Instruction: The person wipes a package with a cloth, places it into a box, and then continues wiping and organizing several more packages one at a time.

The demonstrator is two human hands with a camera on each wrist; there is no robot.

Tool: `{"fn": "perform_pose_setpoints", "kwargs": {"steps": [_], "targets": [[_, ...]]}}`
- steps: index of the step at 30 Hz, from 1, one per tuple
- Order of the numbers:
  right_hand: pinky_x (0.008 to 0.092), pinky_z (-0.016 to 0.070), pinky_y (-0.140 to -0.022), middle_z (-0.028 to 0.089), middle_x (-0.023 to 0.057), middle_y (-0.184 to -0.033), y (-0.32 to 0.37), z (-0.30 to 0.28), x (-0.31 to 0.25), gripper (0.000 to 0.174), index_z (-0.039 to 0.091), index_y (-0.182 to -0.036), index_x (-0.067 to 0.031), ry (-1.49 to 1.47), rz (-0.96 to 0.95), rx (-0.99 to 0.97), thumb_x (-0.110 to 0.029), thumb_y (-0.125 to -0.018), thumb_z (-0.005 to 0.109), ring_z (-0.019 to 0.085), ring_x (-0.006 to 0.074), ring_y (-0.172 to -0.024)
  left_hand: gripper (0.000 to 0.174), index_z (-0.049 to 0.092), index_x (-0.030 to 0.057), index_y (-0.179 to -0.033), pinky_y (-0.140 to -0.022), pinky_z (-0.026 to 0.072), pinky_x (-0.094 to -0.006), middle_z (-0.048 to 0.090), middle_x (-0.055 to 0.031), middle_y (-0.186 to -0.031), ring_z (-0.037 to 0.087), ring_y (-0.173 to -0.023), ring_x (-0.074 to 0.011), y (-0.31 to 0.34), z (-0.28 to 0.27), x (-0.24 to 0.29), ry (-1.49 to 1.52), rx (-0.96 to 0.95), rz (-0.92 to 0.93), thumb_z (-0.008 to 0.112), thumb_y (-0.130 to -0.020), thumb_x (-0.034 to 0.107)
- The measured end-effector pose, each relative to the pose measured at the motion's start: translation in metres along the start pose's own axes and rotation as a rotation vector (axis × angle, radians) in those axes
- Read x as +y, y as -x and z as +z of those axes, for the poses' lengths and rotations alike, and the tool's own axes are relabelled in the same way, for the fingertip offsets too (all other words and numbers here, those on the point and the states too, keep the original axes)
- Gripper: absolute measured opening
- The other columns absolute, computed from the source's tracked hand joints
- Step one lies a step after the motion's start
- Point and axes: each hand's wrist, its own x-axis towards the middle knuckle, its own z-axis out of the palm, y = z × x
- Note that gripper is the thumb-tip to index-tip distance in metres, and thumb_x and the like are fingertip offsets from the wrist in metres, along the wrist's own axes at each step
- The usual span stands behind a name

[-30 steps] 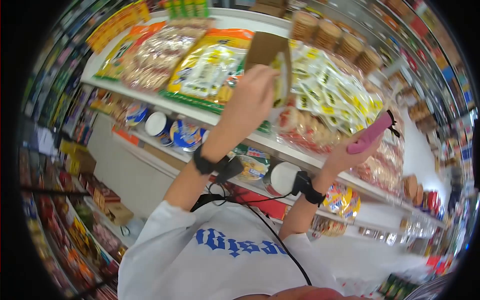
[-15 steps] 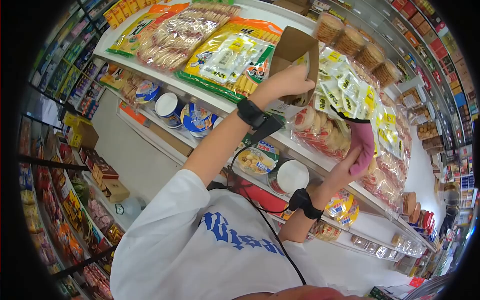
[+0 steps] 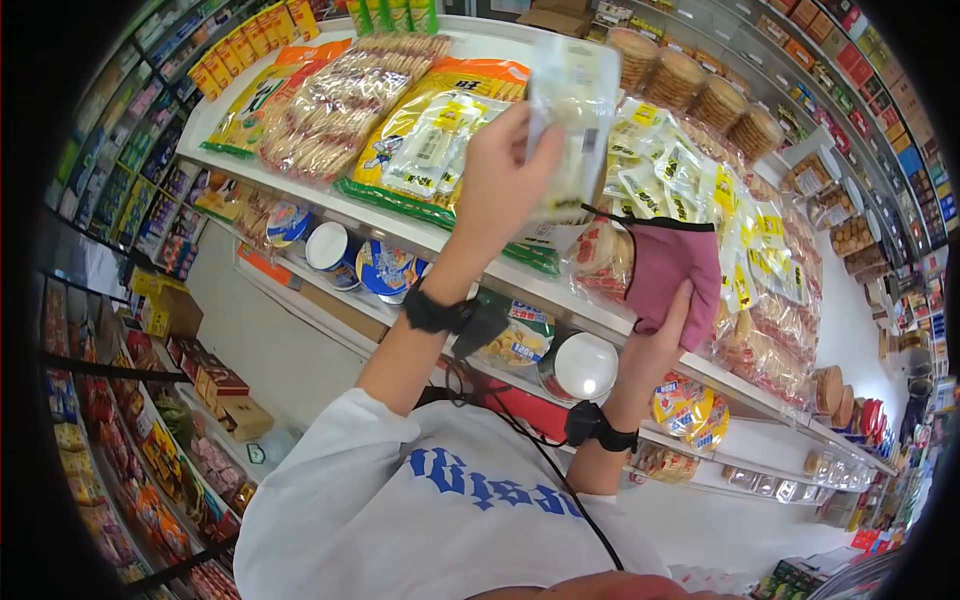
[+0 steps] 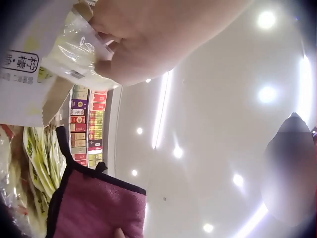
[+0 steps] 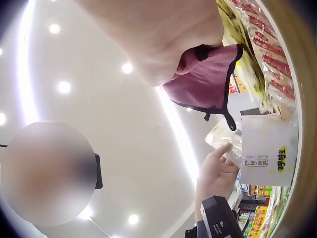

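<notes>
My left hand (image 3: 500, 180) pinches a clear plastic snack packet (image 3: 575, 115) between thumb and fingers, raised over the shelf. In the left wrist view the packet overlaps the open mouth of a white cardboard box (image 4: 25, 94) with brown inner walls. The packet largely hides that box in the head view. My right hand (image 3: 652, 352) grips a pink cloth (image 3: 672, 265) with black edging and a small black loop, thumb lying on its front. The cloth is spread out to the right of the packet, in front of the loose white-and-yellow packets (image 3: 650, 150).
Bags of long biscuit sticks (image 3: 350, 100) and a big yellow snack bag (image 3: 400, 170) lie left on the shelf. Stacked round crackers (image 3: 720, 105) stand behind. Cup noodles (image 3: 330, 245) line the lower shelf below its front edge (image 3: 600, 300).
My left hand has come up out of the cardboard box with a packet. The right hand has moved left and up, and the pink cloth now hangs wider, facing the head camera.
</notes>
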Motion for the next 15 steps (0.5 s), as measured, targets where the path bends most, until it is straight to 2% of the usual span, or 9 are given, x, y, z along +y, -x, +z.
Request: {"fn": "perform_pose_setpoints", "kwargs": {"steps": [2, 4, 5, 6, 8, 11, 12, 14, 15], "targets": [[0.0219, 0.0403, -0.061, 0.055, 0.0028, -0.127, 0.014, 0.005, 0.006, 0.039, 0.056, -0.142, -0.0034, -0.164, 0.167, -0.120, -0.002, -0.103, 0.054, 0.046, 0.0085, -0.076, 0.024, 0.064, -0.0069, -0.117, -0.074, 0.0547, -0.0240, 0.074, -0.0090, -0.104, 0.067, -0.088, -0.0070, 0.017, -0.004, 0.024, 0.116, -0.030, -0.172, 0.064, -0.099, 0.009], [0.0205, 0.0421, -0.061, 0.055, 0.0050, -0.133, 0.024, 0.010, 0.005, 0.045, 0.053, -0.145, -0.0027, -0.092, 0.131, -0.369, -0.001, -0.100, 0.058, 0.050, 0.0077, -0.080, 0.026, 0.062, -0.0059, -0.121, -0.073, 0.0538, -0.0211, 0.074, -0.0087, -0.103, 0.067, -0.087, -0.0059, 0.034, -0.004, 0.028, 0.159, -0.077, -0.218, 0.064, -0.100, 0.010], [0.0209, 0.0447, -0.065, 0.054, 0.0064, -0.136, 0.025, 0.014, 0.003, 0.047, 0.050, -0.146, -0.0016, -0.267, 0.111, -0.396, -0.001, -0.100, 0.060, 0.053, 0.0083, -0.085, 0.026, 0.062, -0.0056, -0.121, -0.073, 0.0537, -0.0209, 0.074, -0.0082, -0.103, 0.067, -0.087, -0.0056, 0.041, -0.003, 0.029, 0.135, -0.076, -0.230, 0.064, -0.100, 0.010], [0.0212, 0.0473, -0.070, 0.054, 0.0077, -0.139, 0.018, 0.029, -0.039, 0.050, 0.048, -0.147, -0.0004, -0.444, 0.090, -0.423, -0.002, -0.099, 0.062, 0.056, 0.0089, -0.090, 0.025, 0.062, -0.0053, -0.121, -0.073, 0.0536, -0.0208, 0.074, -0.0076, -0.103, 0.067, -0.086, -0.0054, 0.047, -0.004, 0.030, 0.109, -0.071, -0.242, 0.064, -0.101, 0.010], [0.0237, 0.0497, -0.081, 0.054, 0.0094, -0.142, 0.015, 0.044, -0.065, 0.055, 0.045, -0.148, 0.0018, -0.601, 0.046, -0.454, -0.004, -0.098, 0.064, 0.059, 0.0110, -0.101, 0.026, 0.063, -0.0044, -0.120, -0.072, 0.0531, -0.0209, 0.074, -0.0060, -0.101, 0.067, -0.085, -0.0048, 0.054, -0.011, 0.032, 0.182, -0.055, -0.291, 0.062, -0.102, 0.014], [0.0293, 0.0474, -0.098, 0.056, 0.0102, -0.140, 0.017, 0.046, -0.075, 0.057, 0.043, -0.148, 0.0038, -0.576, 0.114, -0.500, -0.007, -0.097, 0.066, 0.060, 0.0148, -0.114, 0.029, 0.063, -0.0033, -0.121, -0.073, 0.0523, -0.0208, 0.073, -0.0041, -0.099, 0.066, -0.084, -0.0038, 0.063, -0.018, 0.033, 0.253, -0.011, -0.320, 0.060, -0.105, 0.020], [0.0307, 0.0455, -0.101, 0.058, 0.0104, -0.138, 0.016, 0.039, -0.087, 0.057, 0.043, -0.148, 0.0038, -0.590, 0.238, -0.534, -0.007, -0.097, 0.067, 0.059, 0.0155, -0.117, 0.030, 0.063, -0.0029, -0.122, -0.073, 0.0519, -0.0207, 0.073, -0.0035, -0.098, 0.065, -0.084, -0.0035, 0.065, -0.020, 0.034, 0.271, 0.007, -0.323, 0.058, -0.106, 0.022], [0.0320, 0.0444, -0.104, 0.060, 0.0105, -0.135, 0.016, 0.038, -0.088, 0.057, 0.044, -0.147, 0.0036, -0.560, 0.276, -0.567, -0.007, -0.097, 0.067, 0.058, 0.0159, -0.118, 0.032, 0.064, -0.0024, -0.122, -0.073, 0.0513, -0.0204, 0.072, -0.0028, -0.099, 0.064, -0.085, -0.0031, 0.071, -0.020, 0.041, 0.292, 0.052, -0.327, 0.057, -0.107, 0.025], [0.0319, 0.0452, -0.103, 0.060, 0.0105, -0.134, 0.018, 0.040, -0.079, 0.057, 0.044, -0.147, 0.0033, -0.516, 0.194, -0.565, -0.008, -0.097, 0.067, 0.058, 0.0157, -0.117, 0.034, 0.064, -0.0021, -0.123, -0.074, 0.0510, -0.0203, 0.072, -0.0024, -0.099, 0.064, -0.085, -0.0028, 0.074, -0.019, 0.045, 0.303, 0.073, -0.328, 0.056, -0.108, 0.027]]}}
